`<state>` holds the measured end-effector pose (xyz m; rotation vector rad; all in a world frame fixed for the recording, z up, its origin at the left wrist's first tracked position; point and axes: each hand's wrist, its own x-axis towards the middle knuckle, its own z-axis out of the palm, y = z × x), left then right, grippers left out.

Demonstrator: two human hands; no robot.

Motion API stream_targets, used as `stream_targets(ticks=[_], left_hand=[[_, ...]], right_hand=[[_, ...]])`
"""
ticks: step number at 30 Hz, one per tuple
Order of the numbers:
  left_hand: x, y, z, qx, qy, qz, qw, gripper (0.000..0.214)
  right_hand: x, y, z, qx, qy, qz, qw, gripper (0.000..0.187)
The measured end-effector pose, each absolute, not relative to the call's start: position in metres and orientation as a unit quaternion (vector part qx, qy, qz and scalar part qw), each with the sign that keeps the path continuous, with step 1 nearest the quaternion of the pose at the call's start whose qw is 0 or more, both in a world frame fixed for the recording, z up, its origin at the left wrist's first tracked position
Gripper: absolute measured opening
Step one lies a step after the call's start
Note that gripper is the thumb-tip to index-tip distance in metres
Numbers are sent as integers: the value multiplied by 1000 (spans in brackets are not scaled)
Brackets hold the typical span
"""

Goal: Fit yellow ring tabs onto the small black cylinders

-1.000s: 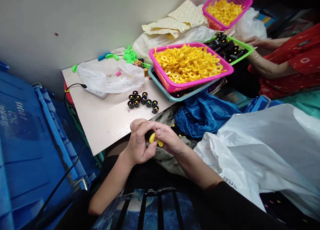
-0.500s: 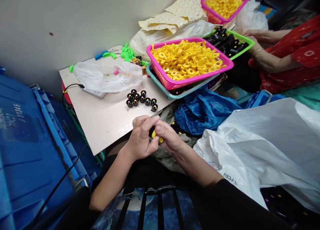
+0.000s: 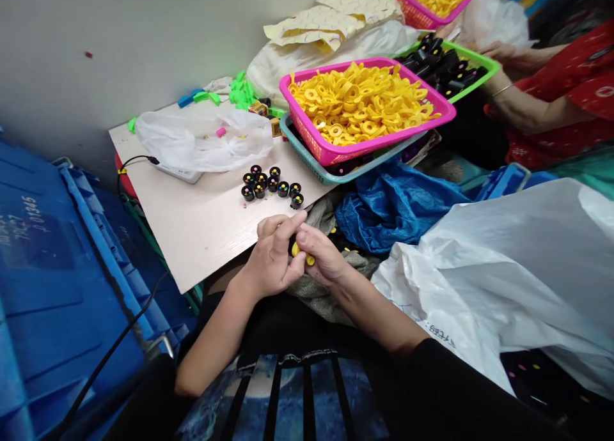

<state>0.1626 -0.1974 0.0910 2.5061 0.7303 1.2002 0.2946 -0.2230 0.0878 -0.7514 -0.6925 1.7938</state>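
Above the lap, the left hand (image 3: 272,255) and right hand (image 3: 323,257) grip a yellow ring (image 3: 296,250) between curled fingers, the ring partly hidden; beyond, black caps (image 3: 268,185) stand on a pale board (image 3: 206,236), then a pink basket (image 3: 384,138) of loose rings.

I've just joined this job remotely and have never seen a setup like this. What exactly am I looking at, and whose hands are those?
There's no machine here. This is one camera worn on a person's head, looking forward and down, so you see that person's own bare hands. The left hand and right hand hold a small yellow part between them, mostly hidden by the fingers. Nearby, a white tabletop carries small black cylinders with coloured dots. At its edge, a pink basket of yellow rings sits on a teal tray. The hand at upper right belongs to a co-worker.
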Motion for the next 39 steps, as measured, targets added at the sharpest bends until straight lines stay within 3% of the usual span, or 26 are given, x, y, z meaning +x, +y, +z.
stream_targets(ticks=[5,12,21,30,35,39], left_hand=[[162,-196,83,828,265,443,221,61],[149,-191,86,784,241,468,328,41],[145,-195,80,645,209,529,510,43],[149,-192,77,709,230,517,421,44],[147,-193,77,737,232,489,405,40],[147,-190,75,781,266,395,405,60]], right_hand=[[294,-219,85,-307,-252,752,526,40],[298,-222,92,-279,-296,768,495,36],[302,-222,84,-191,-238,860,408,53],[297,-218,82,-294,-384,724,492,40],[302,-215,76,-316,-440,696,471,44],[335,-220,76,-397,-472,627,476,51]])
